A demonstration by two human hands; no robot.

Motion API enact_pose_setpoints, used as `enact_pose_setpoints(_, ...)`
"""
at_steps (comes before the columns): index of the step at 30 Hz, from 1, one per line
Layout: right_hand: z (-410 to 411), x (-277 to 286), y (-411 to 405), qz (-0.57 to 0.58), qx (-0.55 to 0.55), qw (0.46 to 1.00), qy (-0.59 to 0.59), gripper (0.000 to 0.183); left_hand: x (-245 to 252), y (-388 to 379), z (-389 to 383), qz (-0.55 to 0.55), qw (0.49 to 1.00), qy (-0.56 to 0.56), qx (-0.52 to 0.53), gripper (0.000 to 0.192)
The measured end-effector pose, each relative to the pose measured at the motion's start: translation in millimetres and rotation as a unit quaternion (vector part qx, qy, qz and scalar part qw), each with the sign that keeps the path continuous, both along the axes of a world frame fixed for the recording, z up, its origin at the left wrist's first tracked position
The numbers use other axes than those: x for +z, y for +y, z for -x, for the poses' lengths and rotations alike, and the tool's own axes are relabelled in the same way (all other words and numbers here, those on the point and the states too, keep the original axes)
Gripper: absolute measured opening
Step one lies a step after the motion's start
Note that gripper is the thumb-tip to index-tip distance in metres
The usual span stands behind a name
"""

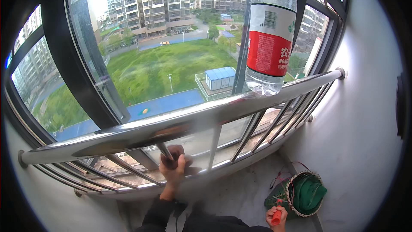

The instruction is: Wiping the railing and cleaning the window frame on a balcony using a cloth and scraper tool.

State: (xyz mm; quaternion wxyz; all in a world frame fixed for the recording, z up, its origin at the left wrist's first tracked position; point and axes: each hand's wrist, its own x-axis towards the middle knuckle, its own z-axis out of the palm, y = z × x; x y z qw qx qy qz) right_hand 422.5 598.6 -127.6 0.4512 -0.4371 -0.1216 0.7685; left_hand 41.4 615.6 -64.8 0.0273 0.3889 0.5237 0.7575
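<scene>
My left hand (172,169) is closed around an upright bar (164,150) of the stainless steel railing, below its thick top rail (199,116). Its fingers lie partly in shadow behind the bar, so I cannot tell whether a cloth is between them. Low at the right, my right hand (279,220) grips a red plastic handle (276,217) with a hollow end. The head of this tool is too small to make out. A clear plastic bottle (270,45) with a red and white label stands on the top rail, right of centre.
Near my right hand, a woven basket (291,211) with green cloth (307,191) inside sits on the floor (231,193) by the white wall (357,129). Dark-framed windows (53,38) rise behind the railing. Outside, far below, are a lawn (170,56) and tall buildings (148,0).
</scene>
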Motion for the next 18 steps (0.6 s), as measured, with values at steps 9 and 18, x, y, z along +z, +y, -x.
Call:
enact_pose_setpoints(9, -7, -48, 9, 0.157, -0.096, 0.971, 0.151, 0.006, -163, -19, 3, 0.153, 0.985, -0.082, 0.005, 0.026)
enact_pose_setpoints(18, -12, -51, -5, 0.16, -0.118, 0.968, 0.15, 0.007, -201, -35, 42, 0.402, 0.902, 0.14, -0.07, 0.041)
